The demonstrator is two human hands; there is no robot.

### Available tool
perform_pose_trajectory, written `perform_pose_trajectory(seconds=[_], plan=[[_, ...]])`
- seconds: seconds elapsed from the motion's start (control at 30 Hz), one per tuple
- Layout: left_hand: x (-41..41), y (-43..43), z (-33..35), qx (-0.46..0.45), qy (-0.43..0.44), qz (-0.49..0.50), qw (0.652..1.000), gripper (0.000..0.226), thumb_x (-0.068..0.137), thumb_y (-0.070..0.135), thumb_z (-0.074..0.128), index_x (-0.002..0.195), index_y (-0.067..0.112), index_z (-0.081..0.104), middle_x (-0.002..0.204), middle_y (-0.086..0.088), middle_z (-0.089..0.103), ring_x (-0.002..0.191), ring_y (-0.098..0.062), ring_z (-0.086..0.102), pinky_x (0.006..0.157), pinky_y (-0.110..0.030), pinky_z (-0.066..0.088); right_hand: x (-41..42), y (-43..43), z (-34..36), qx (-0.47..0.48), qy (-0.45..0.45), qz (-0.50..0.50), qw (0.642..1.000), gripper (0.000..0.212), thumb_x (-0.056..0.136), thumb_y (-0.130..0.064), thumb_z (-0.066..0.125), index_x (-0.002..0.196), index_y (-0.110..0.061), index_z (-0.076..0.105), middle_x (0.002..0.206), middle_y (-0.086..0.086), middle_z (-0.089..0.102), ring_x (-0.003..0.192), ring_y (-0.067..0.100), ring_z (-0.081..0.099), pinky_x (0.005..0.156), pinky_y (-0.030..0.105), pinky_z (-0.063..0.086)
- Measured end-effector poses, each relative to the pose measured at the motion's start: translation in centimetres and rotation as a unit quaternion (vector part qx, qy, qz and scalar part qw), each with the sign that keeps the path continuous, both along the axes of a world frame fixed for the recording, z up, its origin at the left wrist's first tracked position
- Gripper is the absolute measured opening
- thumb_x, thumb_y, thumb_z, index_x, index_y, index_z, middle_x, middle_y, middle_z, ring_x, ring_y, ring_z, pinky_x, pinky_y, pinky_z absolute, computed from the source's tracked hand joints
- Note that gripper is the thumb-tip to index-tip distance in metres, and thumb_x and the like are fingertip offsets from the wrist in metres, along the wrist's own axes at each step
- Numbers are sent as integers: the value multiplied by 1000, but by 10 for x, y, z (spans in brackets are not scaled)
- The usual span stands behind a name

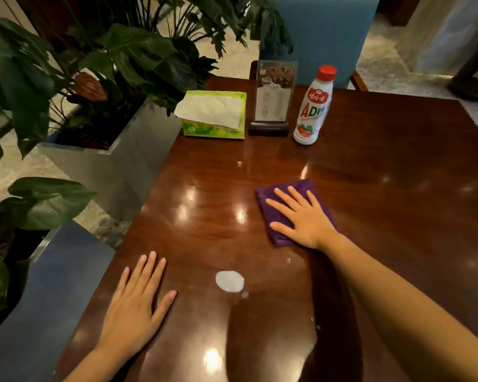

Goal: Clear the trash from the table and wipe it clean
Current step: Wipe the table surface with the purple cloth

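A purple cloth (271, 208) lies flat on the glossy brown table (398, 166), right of centre. My right hand (301, 216) presses down on it with fingers spread. My left hand (138, 301) rests palm-down on the bare wood near the table's left front edge, holding nothing. Between the two hands sits a small white puddle (229, 281) with tiny droplets (288, 260) beside it. A white drink bottle with a red cap (313, 106) stands upright at the far side.
A green tissue box (213, 115) and a clear menu stand (272, 97) sit at the table's far edge, left of the bottle. Large potted plants in a metal planter (116, 161) border the left side. A blue chair back (323, 31) stands beyond the table.
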State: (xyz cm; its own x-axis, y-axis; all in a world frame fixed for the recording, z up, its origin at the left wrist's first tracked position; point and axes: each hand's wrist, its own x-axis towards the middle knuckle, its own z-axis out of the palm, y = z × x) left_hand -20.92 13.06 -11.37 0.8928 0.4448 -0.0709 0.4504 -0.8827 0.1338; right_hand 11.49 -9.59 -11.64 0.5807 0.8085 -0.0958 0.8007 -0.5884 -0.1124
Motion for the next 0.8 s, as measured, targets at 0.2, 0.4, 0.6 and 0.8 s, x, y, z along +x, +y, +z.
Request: perform_pose_trajectory(seconds=[0.2,0.4,0.6,0.8], plan=[[0,1,-4,-3,-3,-1,1000,84,80,73,-5,145,22,6,155,6,5,145,-10,-1,118,-33,0,1,-65,2,8,10,-105,994,60,90,-63,29,145,-46,14,160,-13,8,148,17,1,119,49,0],[0,1,-6,-8,-5,-2,1000,85,82,72,-1,146,19,12,154,4,8,144,-12,3,119,-39,7,-19,-124,-1,-15,9,-202,979,60,90,-63,24,146,-45,8,160,-12,5,148,15,-3,119,48,-1],[0,4,-10,-2,-1,-2,1000,83,80,71,-6,145,21,4,155,4,3,144,-11,-1,120,-38,4,-72,-144,2,-4,14,-327,945,62,90,-63,25,146,-44,9,160,-11,4,148,18,-1,118,50,-1],[-1,3,-11,2,1,-13,1000,84,83,67,-5,147,16,14,157,-4,12,145,-15,3,119,-42,8,-149,-110,-1,-7,27,-433,901,65,89,-65,21,148,-41,5,161,-7,-1,148,22,-5,118,54,0]])
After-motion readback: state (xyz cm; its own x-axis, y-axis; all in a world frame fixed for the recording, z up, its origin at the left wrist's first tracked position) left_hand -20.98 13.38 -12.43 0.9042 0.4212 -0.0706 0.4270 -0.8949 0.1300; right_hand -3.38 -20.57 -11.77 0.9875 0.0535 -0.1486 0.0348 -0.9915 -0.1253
